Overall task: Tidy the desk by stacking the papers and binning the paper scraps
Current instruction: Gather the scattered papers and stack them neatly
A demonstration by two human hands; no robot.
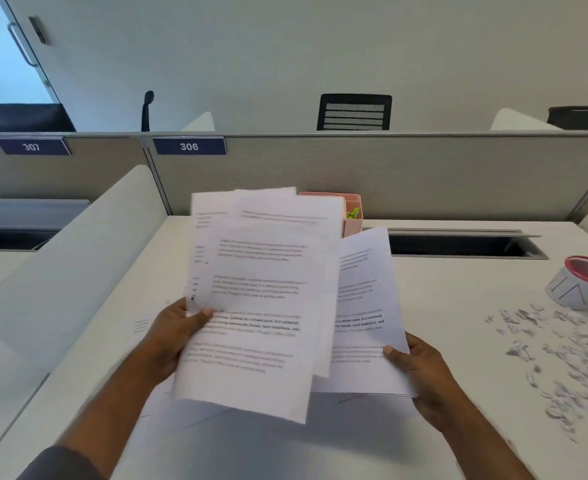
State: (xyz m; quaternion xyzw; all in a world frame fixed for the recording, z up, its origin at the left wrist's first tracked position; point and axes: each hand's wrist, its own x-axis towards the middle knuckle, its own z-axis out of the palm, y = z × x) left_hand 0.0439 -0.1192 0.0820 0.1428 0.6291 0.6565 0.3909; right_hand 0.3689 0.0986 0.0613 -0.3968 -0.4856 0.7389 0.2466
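Your left hand [173, 336] pinches the fanned papers [261, 306] above the counter [458, 289]; your right hand [420, 370] grips another sheet [365, 306]. Tap the edges flush before stacking. Scraps [555, 355] lie right.

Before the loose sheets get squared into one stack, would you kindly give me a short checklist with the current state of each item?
1. Left hand grips the fanned bundle of printed white sheets: ok.
2. Right hand grips the separate printed white sheet: ok.
3. Sheet edges aligned: not ok, the bundle is splayed and overlaps the separate sheet.
4. All sheets gathered: not ok, more white sheets lie on the white desk under the hands.
5. Shredded white paper scraps binned: not ok, they are spread at the right beside the small red-rimmed white bin.
6. Bin upright: not ok, it is tilted.
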